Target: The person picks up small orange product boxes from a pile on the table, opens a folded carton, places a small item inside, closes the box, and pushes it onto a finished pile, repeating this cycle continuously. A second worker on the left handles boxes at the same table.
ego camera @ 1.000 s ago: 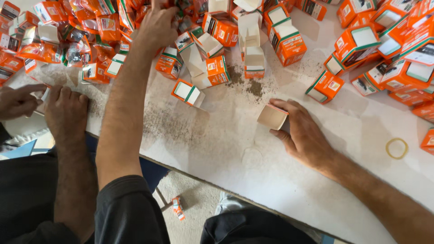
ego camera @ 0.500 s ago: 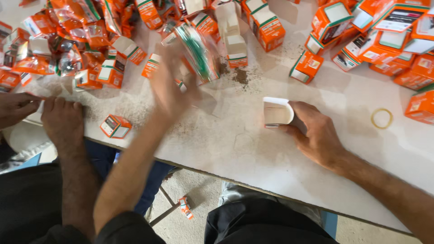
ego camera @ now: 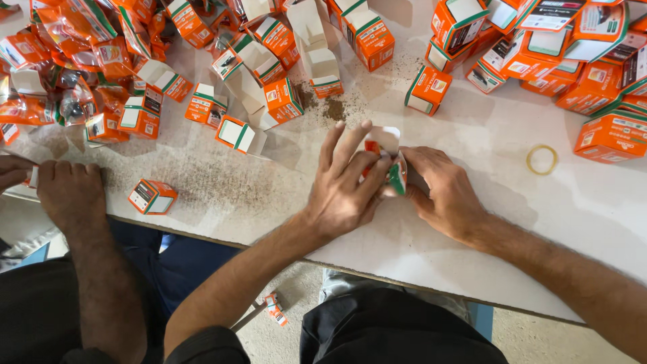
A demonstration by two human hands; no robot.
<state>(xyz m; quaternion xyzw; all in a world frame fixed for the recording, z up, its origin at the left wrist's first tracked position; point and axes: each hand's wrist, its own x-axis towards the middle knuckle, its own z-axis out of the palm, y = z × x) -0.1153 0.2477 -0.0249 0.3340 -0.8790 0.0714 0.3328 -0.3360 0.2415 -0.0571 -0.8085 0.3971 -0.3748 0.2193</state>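
While my right hand keeps its grip on the small white carton near the counter's near edge, my left hand has come back from the far pile gripping an orange pouch, now pressed against that carton.

A: The carton shows only its flap and a corner; the left hand and right hand cover the rest.

B: The co-worker's hand hides something pale, cut off at the left edge.
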